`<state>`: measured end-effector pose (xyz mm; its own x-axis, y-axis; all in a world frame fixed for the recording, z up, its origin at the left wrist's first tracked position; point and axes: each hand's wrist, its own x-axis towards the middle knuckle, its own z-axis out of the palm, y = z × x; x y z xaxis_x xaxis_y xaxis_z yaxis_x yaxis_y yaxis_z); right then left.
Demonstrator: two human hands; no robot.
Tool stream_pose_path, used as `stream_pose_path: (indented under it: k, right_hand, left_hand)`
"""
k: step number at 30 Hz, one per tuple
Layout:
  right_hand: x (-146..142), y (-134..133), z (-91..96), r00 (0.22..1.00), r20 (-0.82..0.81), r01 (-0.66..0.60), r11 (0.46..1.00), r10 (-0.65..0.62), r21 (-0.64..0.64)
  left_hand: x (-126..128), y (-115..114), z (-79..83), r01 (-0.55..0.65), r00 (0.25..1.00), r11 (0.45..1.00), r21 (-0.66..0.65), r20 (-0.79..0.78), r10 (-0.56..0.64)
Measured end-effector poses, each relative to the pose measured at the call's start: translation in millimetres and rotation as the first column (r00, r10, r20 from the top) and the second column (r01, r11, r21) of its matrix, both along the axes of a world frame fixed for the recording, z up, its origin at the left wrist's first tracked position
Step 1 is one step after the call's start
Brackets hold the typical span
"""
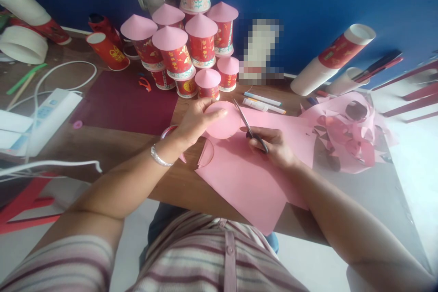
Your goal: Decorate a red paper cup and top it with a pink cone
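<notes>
My left hand [201,121] pinches a round pink paper disc [224,123] at its left edge, thumb on top. In my right hand [270,145] is a pair of scissors [249,128], its blades pointing up and left close to the disc's right edge. Whether the blades touch the paper I cannot tell. Beneath both hands lie large pink paper sheets [246,178] on the wooden table. Just beyond the disc stand red paper cups [176,61] with pink cone-shaped paper tops [170,38], some stacked in tiers.
Cut pink paper scraps [356,132] are heaped at the right. Marker pens [263,99] lie behind the sheets. A maroon sheet [133,105], a white power strip [51,118] and cables are at the left. Stacked cups [333,61] lean by the blue wall.
</notes>
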<state>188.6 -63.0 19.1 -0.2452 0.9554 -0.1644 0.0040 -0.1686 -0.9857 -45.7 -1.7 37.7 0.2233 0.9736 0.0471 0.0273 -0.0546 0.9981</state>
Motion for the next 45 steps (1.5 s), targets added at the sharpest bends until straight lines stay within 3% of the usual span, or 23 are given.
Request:
stream_pose_path:
  k: [30, 45]
  right_hand:
    - [-0.3, 0.2, 2.4, 1.0, 0.018, -0.019, 1.0, 0.019, 0.001]
    - [-1.8, 0.1, 5.1, 1.0, 0.019, -0.023, 1.0, 0.023, 0.008]
  left_hand:
    - [-0.2, 0.5, -1.8, 0.021, 1.0, 1.0, 0.018, 0.001, -0.021]
    - [1.3, -0.1, -2.4, -0.024, 1.0, 1.0, 0.009, 0.004, 0.024]
